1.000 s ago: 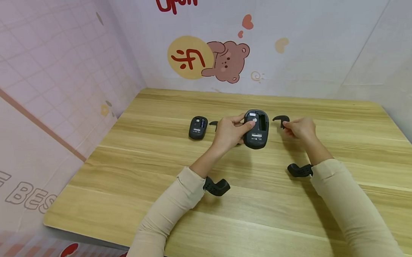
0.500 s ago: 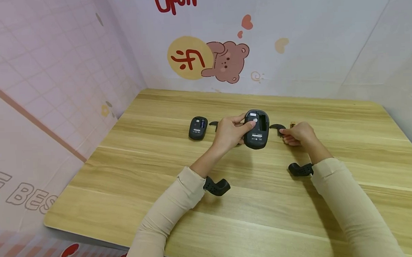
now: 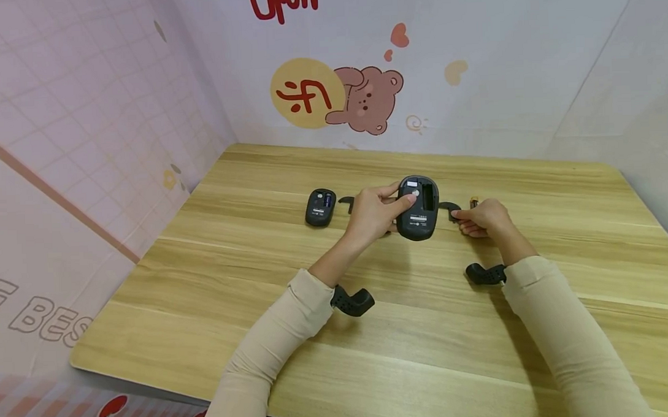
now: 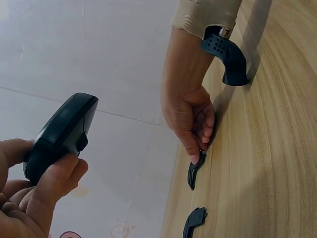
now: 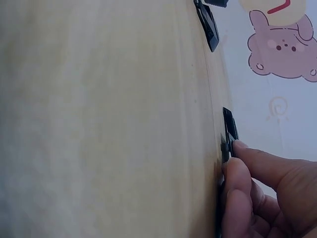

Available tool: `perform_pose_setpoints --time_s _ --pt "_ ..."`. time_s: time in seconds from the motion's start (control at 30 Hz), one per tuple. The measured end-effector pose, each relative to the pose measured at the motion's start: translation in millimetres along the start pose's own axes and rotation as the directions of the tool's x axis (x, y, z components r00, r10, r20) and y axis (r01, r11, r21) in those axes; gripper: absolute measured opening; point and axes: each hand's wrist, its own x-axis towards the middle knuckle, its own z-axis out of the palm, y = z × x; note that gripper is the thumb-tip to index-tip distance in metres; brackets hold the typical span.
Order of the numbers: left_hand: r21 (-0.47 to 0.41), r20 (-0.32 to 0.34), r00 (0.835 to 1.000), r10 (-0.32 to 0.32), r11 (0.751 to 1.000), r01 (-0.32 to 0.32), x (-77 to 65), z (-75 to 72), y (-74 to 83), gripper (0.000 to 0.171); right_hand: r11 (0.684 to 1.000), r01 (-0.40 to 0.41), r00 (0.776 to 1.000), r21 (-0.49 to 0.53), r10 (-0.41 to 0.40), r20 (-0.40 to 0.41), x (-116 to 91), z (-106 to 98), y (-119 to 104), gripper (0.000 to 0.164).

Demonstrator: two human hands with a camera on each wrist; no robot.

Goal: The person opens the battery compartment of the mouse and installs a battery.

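Observation:
My left hand [image 3: 370,214] grips a black computer mouse [image 3: 418,224], its underside turned to the head camera and its long battery slot uncovered and dark inside. To the right, my right hand [image 3: 485,217] pinches a hooked black battery cover [image 3: 450,205] between thumb and finger, low at the tabletop. The right wrist view has this battery cover [image 5: 229,124] at the fingertips, close to the wood. Just beyond the right hand is a gold-and-black battery [image 3: 474,202], partly hidden by that hand.
A second mouse [image 3: 320,208] lies underside up on the wooden table [image 3: 416,353], a battery visible in its slot. Beside it, another black battery cover [image 3: 346,201] is partly hidden behind the left hand. A printed cloth wall [image 3: 507,104] stands behind the table.
My right hand has lowered the battery cover toward the table and slightly left, and the battery behind that hand has come into view. The left hand and its mouse have barely shifted.

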Motion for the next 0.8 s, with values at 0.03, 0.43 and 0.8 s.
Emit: perform_pose_setpoints --time_s 0.03,0.43,0.8 --pt "0.002 0.002 1.000 0.001 1.000 -0.001 -0.1 -0.2 -0.1 0.046 1.000 0.000 1.000 -0.008 0.000 -0.003 0.4 0.4 -0.1 0.031" --pt "-0.002 0.009 1.000 0.007 1.000 -0.007 -2.1 0.6 -1.2 0.045 0.999 0.004 1.000 -0.037 -0.004 -0.005 -3.3 -7.9 -0.9 0.034" --pt "-0.025 -0.004 1.000 -0.005 1.000 0.005 -1.5 0.5 -1.0 0.045 0.958 0.159 0.987 -0.239 -0.163 0.003 -4.8 -50.3 -13.4 0.066"
